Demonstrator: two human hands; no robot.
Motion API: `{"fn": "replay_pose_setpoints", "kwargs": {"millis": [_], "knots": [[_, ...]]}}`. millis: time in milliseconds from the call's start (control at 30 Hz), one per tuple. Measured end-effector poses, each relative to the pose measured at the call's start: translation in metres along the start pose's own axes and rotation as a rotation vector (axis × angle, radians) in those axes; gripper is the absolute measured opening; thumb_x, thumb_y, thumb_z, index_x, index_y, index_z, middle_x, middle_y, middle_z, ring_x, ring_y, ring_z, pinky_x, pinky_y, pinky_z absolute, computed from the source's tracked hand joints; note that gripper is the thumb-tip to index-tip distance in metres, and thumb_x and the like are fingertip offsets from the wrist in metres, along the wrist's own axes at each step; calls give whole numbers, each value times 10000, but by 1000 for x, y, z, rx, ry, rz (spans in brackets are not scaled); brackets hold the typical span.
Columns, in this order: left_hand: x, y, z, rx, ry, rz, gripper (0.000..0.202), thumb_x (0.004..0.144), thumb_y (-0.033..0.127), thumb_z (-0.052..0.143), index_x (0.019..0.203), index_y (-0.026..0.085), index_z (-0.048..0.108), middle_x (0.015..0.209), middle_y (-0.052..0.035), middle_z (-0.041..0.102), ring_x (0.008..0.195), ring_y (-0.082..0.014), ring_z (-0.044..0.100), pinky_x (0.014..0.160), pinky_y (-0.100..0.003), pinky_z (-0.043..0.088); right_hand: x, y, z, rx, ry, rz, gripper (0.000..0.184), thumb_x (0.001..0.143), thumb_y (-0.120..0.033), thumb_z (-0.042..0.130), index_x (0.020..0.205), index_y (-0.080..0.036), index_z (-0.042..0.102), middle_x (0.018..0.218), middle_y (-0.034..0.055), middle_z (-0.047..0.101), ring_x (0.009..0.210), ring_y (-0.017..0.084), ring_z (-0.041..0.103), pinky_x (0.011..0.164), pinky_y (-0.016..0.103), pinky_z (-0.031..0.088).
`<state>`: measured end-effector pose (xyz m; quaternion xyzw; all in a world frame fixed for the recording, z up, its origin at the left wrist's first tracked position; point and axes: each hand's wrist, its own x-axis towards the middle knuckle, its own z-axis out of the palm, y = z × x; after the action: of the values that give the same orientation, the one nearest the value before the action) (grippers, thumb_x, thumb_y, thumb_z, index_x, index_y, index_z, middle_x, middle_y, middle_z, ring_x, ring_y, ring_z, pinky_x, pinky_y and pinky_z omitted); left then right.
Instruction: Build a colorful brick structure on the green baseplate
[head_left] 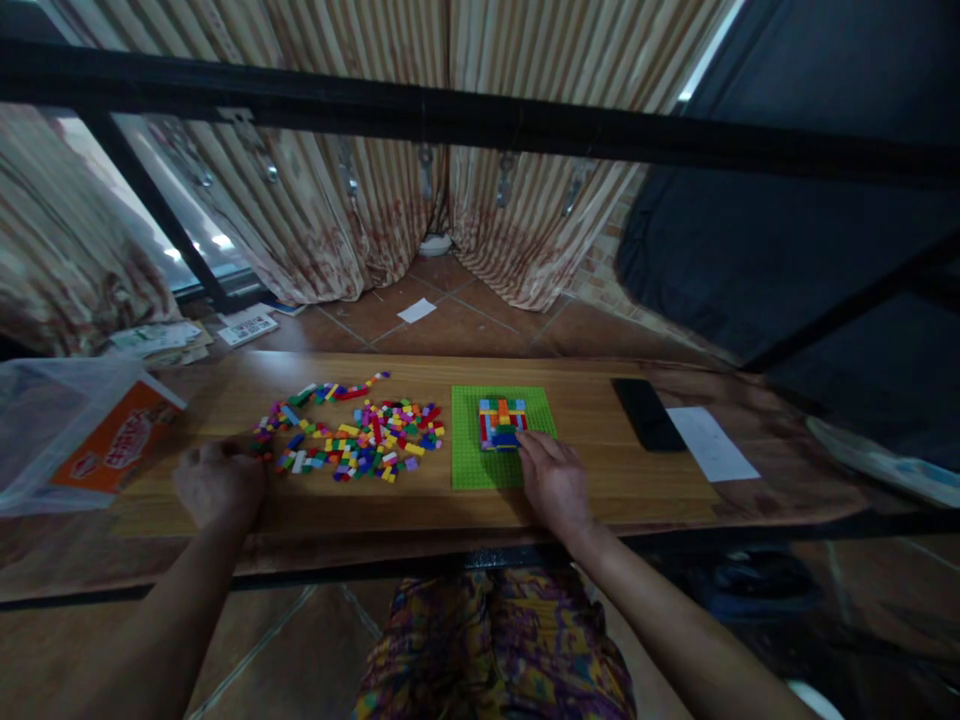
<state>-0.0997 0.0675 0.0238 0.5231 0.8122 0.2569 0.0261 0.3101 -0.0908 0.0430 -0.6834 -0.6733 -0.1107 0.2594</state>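
A small square build of colourful toy bricks [501, 410] stands on a green baseplate [465, 470]. At its front right corner, my right hand [555, 482] has thumb and fingers closed on a blue brick [504, 439], which sits against the build. Loose toy bricks [375, 438] in many colours are spread over the left half of the wooden board [420, 508]. My left hand [217, 484] rests by the left edge of this pile with its fingers curled in. What the left fingers hold, if anything, is hidden.
A clear plastic box [45, 400] with an orange label stands at the far left. To the right lie a black phone [648, 414] and a white sheet of paper [712, 443]. Beyond the board runs a dark metal rail [480, 115] in front of striped curtains [360, 220].
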Motion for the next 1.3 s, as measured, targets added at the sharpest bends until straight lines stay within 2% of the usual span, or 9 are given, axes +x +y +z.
{"fn": "replay_pose_setpoints", "kwargs": {"millis": [67, 133, 200, 300, 433, 667, 1000, 1200, 1300], "knots": [[0, -1, 1, 74, -9, 23, 332, 748, 139, 524, 1024, 73, 697, 1087, -183, 628, 1094, -338, 535, 965, -487, 432, -9, -1, -5, 85, 106, 97, 269, 947, -185, 460, 1112, -162, 672, 1085, 110, 704, 988, 226, 641, 860, 367, 486], [0, -2, 3, 126, -11, 23, 340, 769, 156, 514, 1047, 75, 693, 1126, -192, 616, 1088, -337, 546, 945, -475, 449, -23, -6, -10, 179, 144, 175, 255, 953, -206, 456, 1055, -175, 687, 1023, 101, 712, 951, 216, 652, 849, 361, 507], [0, -2, 4, 140, -6, 30, 336, 785, 165, 501, 1047, 76, 691, 1121, -190, 618, 1095, -333, 545, 948, -461, 447, -39, -16, -12, 289, 94, 194, 235, 948, -212, 470, 1019, -190, 692, 987, 87, 714, 918, 204, 661, 825, 345, 526], [0, -2, 4, 151, 3, 51, 309, 793, 163, 490, 1007, 75, 695, 1062, -181, 629, 1076, -325, 549, 941, -439, 440, -59, -38, -11, 433, -17, 144, 227, 933, -192, 487, 1033, -223, 688, 996, 62, 716, 932, 191, 666, 823, 325, 539], [-3, -2, 2, 119, 19, 61, 270, 781, 142, 495, 961, 75, 684, 1020, -182, 616, 1014, -315, 554, 888, -426, 439, -66, -67, -1, 568, -75, 83, 241, 920, -183, 491, 1038, -257, 687, 967, 50, 715, 912, 195, 675, 800, 331, 556], [-5, -8, 9, 82, 77, 75, 239, 783, 129, 479, 923, 136, 673, 991, -151, 608, 983, -293, 558, 869, -395, 436, -38, -95, 20, 691, -136, 8, 236, 938, -201, 467, 1023, -272, 676, 979, 59, 710, 904, 207, 678, 779, 342, 562], [-8, -8, 9, 51, 84, 71, 253, 802, 105, 454, 928, 123, 673, 986, -158, 621, 988, -288, 565, 896, -401, 434, 21, -129, 54, 749, -131, -96, 221, 932, -198, 475, 957, -227, 693, 921, 48, 713, 866, 180, 671, 785, 302, 519], [-10, -6, 10, 41, 88, 52, 255, 857, 145, 435, 940, 148, 676, 979, -141, 621, 1000, -283, 567, 888, -397, 427, 51, -139, 73, 692, -162, -87, 216, 915, -197, 490, 937, -226, 703, 914, 38, 716, 854, 179, 660, 788, 304, 502], [-10, -5, 10, 38, 82, 35, 255, 864, 148, 430, 941, 147, 674, 997, -143, 623, 1002, -281, 566, 882, -393, 427, 65, -144, 80, 637, -192, -130, 208, 910, -187, 499, 936, -218, 703, 923, 44, 714, 872, 186, 650, 806, 308, 490]]}}
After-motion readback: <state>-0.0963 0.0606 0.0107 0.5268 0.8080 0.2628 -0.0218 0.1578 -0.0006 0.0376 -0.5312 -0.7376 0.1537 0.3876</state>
